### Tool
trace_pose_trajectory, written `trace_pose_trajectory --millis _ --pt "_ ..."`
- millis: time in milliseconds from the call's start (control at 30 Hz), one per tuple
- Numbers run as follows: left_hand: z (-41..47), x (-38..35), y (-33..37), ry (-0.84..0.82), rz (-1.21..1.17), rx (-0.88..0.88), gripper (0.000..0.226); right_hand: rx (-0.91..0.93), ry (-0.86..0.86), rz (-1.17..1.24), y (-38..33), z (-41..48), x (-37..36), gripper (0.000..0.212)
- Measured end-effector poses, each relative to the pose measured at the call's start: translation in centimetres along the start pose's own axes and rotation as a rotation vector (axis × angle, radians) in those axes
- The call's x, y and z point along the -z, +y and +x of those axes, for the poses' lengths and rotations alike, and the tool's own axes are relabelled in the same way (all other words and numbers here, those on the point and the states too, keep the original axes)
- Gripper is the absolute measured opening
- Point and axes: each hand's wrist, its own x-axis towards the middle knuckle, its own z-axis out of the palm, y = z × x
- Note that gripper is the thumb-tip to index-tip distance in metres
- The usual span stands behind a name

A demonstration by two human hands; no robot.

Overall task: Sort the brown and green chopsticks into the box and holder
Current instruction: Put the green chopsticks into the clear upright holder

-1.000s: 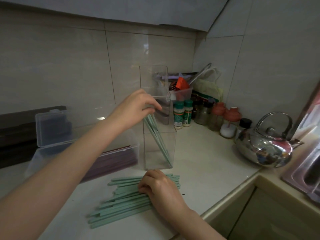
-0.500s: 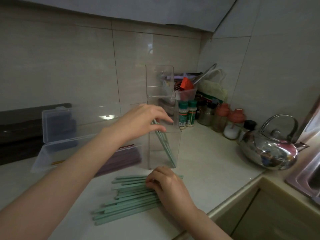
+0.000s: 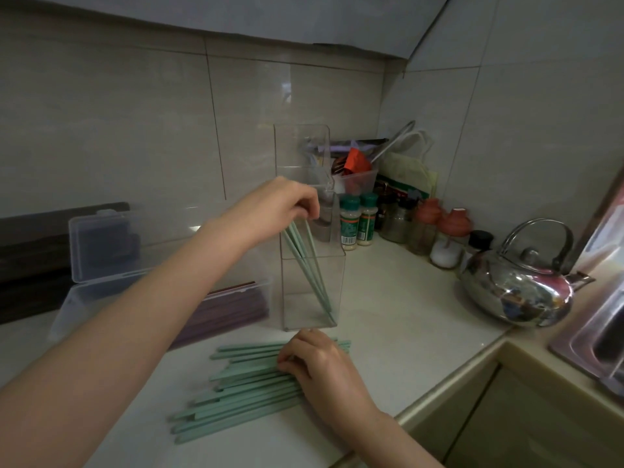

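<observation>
mint-green chopsticks [image 3: 250,386], clear holder [image 3: 312,292], silver kettle [image 3: 516,292]

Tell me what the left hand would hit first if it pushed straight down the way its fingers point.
The left hand points down into the clear plastic holder, at the tops of the green chopsticks standing in the holder. It would likely meet those first, then the holder's rim; depth is uncertain.

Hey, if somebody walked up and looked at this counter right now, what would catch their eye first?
Probably the left hand at the top of the clear holder, pinching a few green chopsticks that lean inside it. Next, the loose pile of green chopsticks at the counter's front edge, with the right hand resting on it. The shiny kettle gleams at the right.
</observation>
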Motion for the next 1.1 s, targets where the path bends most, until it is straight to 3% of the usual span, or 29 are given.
trace_pose_trajectory --millis 133,267,400,500,633,700,800,933,1033,1100 --pt "1.2 -0.8 0.2 -0.094 0.173 -0.019 0.020 0.009 -0.018 -0.011 -0.1 -0.3 0.0 0.019" --pt "1.1 -2.1 -0.1 -0.061 0.292 -0.083 0.021 0.025 -0.015 -0.023 -0.1 -0.2 0.4 0.023" --pt "0.4 -1.8 -0.5 0.009 0.263 -0.114 0.017 0.063 0.005 -0.077 -0.3 -0.1 0.9 0.018" --pt "-1.4 -0.5 -0.1 0.187 0.191 -0.129 0.016 0.104 0.017 -0.155 -0.5 0.0 1.7 0.009" --pt "-7.4 1.1 1.5 0.489 -0.094 0.007 0.018 0.120 0.068 -0.165 -0.5 0.2 3.2 0.026" --pt "-11.0 0.5 1.6 0.554 -0.195 0.053 0.017 0.094 0.137 -0.135 -0.4 0.6 4.1 0.021" --pt "-15.6 -2.9 0.1 0.432 -0.267 0.160 0.012 0.016 0.240 0.024 -1.2 2.0 6.1 0.011" --pt "-18.7 -8.6 -2.9 0.106 -0.148 0.219 0.032 -0.058 0.351 0.219 -4.1 5.5 10.1 0.012" --pt "-18.9 -10.4 -4.3 0.082 -0.125 0.214 0.053 -0.021 0.406 0.199 -5.5 9.3 12.4 0.021" --pt "-18.8 -10.8 -4.4 0.095 -0.085 0.215 0.056 -0.030 0.402 0.112 -5.7 11.7 13.2 0.019"
